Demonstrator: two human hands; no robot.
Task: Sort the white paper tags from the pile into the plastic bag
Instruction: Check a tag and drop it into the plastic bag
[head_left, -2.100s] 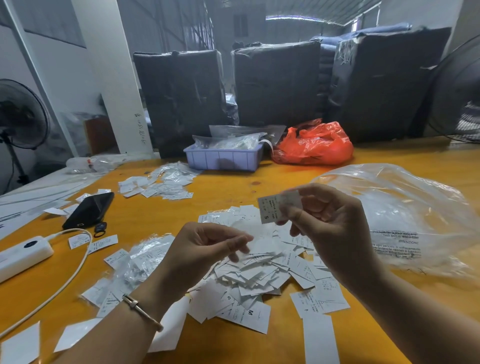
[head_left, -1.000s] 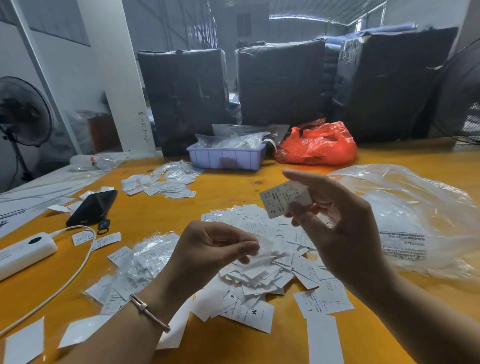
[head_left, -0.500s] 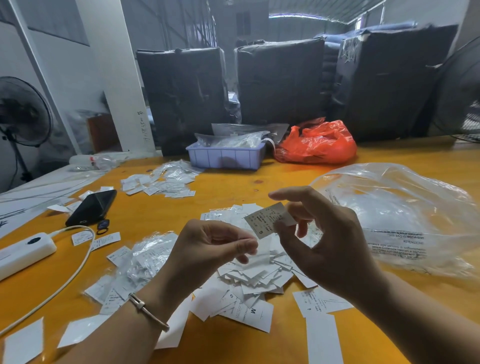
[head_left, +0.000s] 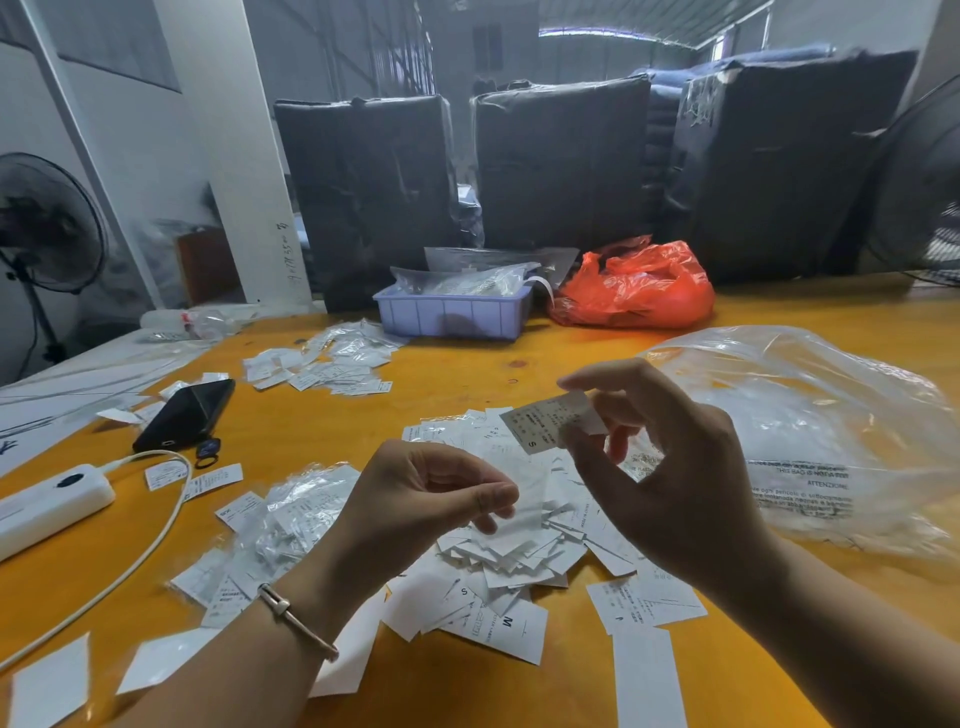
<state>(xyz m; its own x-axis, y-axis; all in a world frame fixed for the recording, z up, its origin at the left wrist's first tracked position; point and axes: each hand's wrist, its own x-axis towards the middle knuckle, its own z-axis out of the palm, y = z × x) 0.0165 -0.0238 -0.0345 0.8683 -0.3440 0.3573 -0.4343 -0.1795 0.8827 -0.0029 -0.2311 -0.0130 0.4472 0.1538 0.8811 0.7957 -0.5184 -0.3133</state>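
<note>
A pile of white paper tags (head_left: 519, 561) lies on the orange table (head_left: 467, 686) in front of me. My right hand (head_left: 670, 478) is raised above the pile and pinches one printed tag marked S (head_left: 545, 423) between thumb and fingertips. My left hand (head_left: 415, 499) hovers just left of it with curled fingers, thumb against forefinger, pinching a blank white tag (head_left: 519, 514) that hangs over the pile. The large clear plastic bag (head_left: 810, 426) lies crumpled to the right, behind my right hand.
A black phone (head_left: 187, 415), a white power bank (head_left: 47, 506) with its cable, and small clear sleeves (head_left: 291, 514) lie to the left. Further back are a second tag heap (head_left: 322, 364), a blue tray (head_left: 454, 314), a red bag (head_left: 636, 288) and black wrapped bales (head_left: 561, 166).
My right hand lifted the S tag up, then brought it down and left, closer to my left hand. My left hand has stayed almost still.
</note>
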